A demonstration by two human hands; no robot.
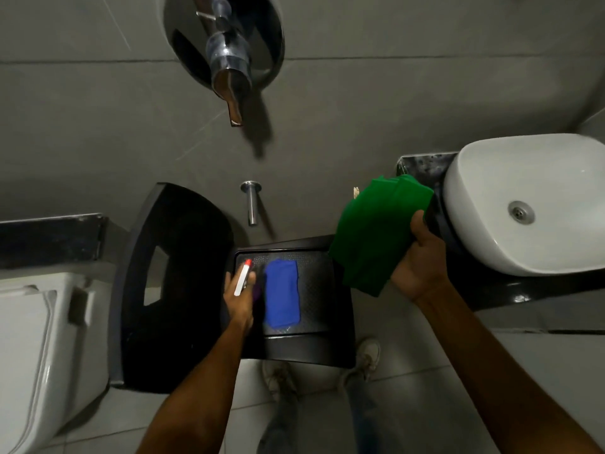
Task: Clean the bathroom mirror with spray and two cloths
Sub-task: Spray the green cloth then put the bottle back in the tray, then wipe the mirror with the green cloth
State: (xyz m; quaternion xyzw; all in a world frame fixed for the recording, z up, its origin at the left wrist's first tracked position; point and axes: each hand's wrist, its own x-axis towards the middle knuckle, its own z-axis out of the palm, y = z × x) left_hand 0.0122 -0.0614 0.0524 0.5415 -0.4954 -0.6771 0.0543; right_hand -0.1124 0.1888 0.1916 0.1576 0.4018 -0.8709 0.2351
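**Spray and two cloths at the black chair**

The blue cloth (282, 293) lay folded flat on the black chair's seat (319, 286). Just left of it, the spray bottle (243, 278), white with a red tip, was held over the seat. The green cloth (376, 234) hung bunched above the seat's right edge.

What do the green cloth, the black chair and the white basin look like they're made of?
Green cloth: soft matte fabric, likely microfibre; it folds and drapes in the right hand. Black chair: probably moulded plastic, with a textured seat and a dull sheen. Basin: glazed ceramic by its look, smooth glossy white with a metal drain.
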